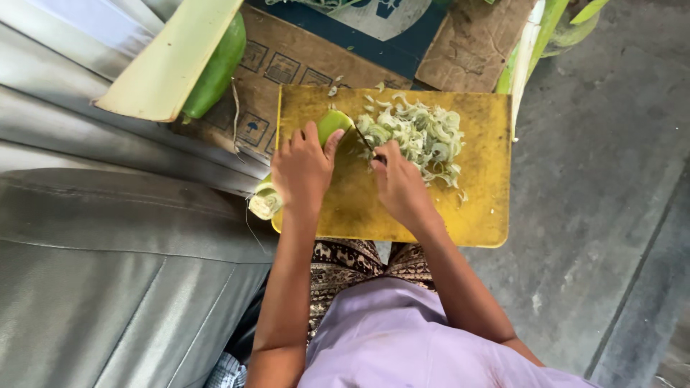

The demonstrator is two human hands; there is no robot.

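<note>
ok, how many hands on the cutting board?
2. Left hand holds the green stalk at the board's left; right hand grips the knife mid-board. None hidden, apparently.

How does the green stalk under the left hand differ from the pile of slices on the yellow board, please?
The stalk is whole, long and bright green, pinned by the left hand; the slices are thin, pale, curled and loose beside the right hand. Both lie on the board.

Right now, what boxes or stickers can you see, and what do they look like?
Flat brown cardboard box: under the yellow cutting board, with small dark square symbols in a row.
Blue and white panel: top middle, on the cardboard.
Plain brown flap: top right.
</note>
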